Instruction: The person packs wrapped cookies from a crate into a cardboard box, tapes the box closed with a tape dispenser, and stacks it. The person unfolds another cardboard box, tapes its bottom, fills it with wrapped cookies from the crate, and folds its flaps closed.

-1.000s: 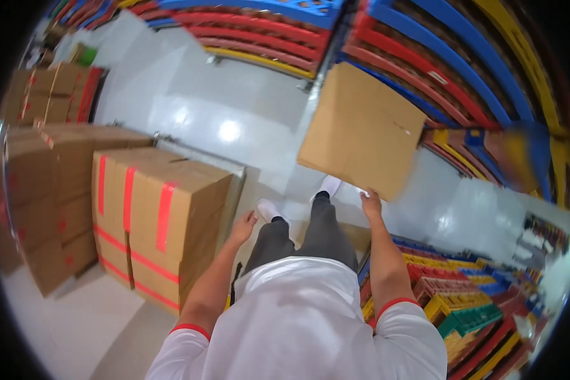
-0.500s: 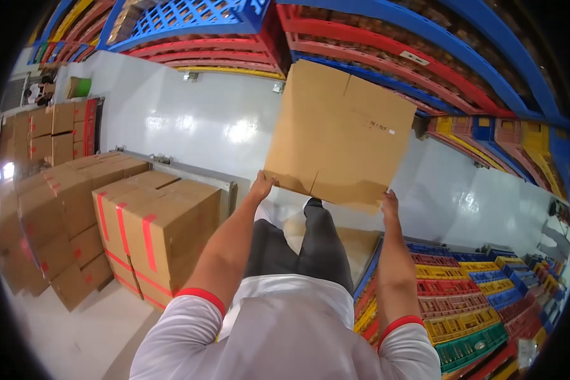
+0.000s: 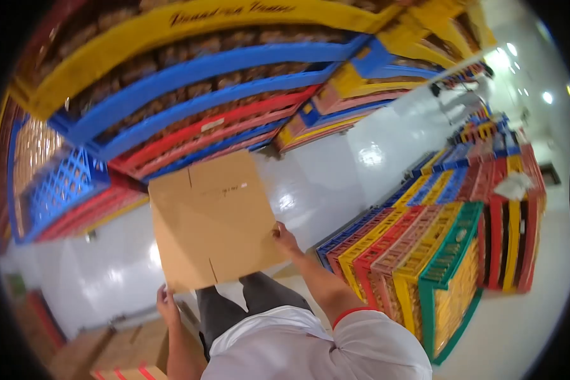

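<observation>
A flattened cardboard box [image 3: 215, 218] is held out in front of my body, with slits in its edges and small dark print near the far side. My left hand [image 3: 167, 305] grips its near left corner. At the right edge, my right hand [image 3: 286, 239] has its fingers closed on the board. Both hands are shut on the same sheet, which hangs above the floor and hides part of my legs.
Tall stacks of blue, red and yellow crates [image 3: 221, 95] filled with packed goods rise ahead. More crates, with a green crate [image 3: 449, 285] in front, stand at right. Taped cartons [image 3: 130, 348] sit at lower left. A person [image 3: 465, 98] is far off among the aisles.
My view has swung to the right, so the crate stacks fill more of it and the taped cartons have slid to the lower left. Both hands still hold the flattened box.
</observation>
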`<state>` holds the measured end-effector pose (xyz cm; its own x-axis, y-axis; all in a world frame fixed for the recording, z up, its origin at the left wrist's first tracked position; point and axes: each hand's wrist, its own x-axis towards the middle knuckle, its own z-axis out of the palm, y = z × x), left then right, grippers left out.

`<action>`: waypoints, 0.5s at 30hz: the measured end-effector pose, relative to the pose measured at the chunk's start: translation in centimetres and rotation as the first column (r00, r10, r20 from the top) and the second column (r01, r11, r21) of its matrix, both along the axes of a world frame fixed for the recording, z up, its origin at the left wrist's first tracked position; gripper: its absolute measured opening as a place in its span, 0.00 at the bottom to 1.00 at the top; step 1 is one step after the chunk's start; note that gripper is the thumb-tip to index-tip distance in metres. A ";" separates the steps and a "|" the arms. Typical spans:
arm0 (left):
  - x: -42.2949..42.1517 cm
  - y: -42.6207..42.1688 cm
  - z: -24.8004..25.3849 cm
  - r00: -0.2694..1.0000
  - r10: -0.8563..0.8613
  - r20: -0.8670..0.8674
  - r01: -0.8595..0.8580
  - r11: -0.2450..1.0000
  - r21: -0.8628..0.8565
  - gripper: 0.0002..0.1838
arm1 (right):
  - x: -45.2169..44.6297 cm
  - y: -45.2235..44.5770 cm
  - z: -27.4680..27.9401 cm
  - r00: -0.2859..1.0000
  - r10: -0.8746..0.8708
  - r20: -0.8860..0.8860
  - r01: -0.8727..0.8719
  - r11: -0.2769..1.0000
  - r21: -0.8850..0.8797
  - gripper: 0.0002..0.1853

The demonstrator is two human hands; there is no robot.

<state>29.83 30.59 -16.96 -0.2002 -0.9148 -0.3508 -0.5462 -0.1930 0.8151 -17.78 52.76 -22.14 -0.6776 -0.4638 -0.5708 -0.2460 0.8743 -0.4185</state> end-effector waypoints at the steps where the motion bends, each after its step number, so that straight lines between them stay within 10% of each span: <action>1: 0.0 -0.9 2.9 0.999 -0.025 0.027 0.027 0.998 -0.059 0.20 | 1.3 -0.6 3.7 0.999 -0.034 -0.018 0.033 0.999 -0.025 0.39; 7: -6.0 -11.7 18.9 0.955 0.077 -0.287 -0.200 0.880 -0.430 0.31 | 6.1 -1.8 16.7 0.937 -0.036 0.348 0.228 0.818 -0.529 0.28; 9: -11.4 -13.7 22.2 0.914 0.030 -0.404 -0.221 0.872 -0.436 0.36 | 8.4 -3.3 25.8 0.665 -0.140 0.734 0.395 0.900 -0.186 0.23; 14: -20.0 -12.1 21.8 0.783 -0.353 -0.512 0.099 0.883 -0.458 0.46 | 13.0 -4.6 28.3 0.712 -0.062 0.700 0.251 0.953 -0.171 0.23; 15: -20.8 -11.7 22.9 0.774 -0.366 -0.517 0.104 0.879 -0.466 0.46 | 13.2 -5.4 28.6 0.911 0.200 0.362 -0.135 0.971 -0.196 0.26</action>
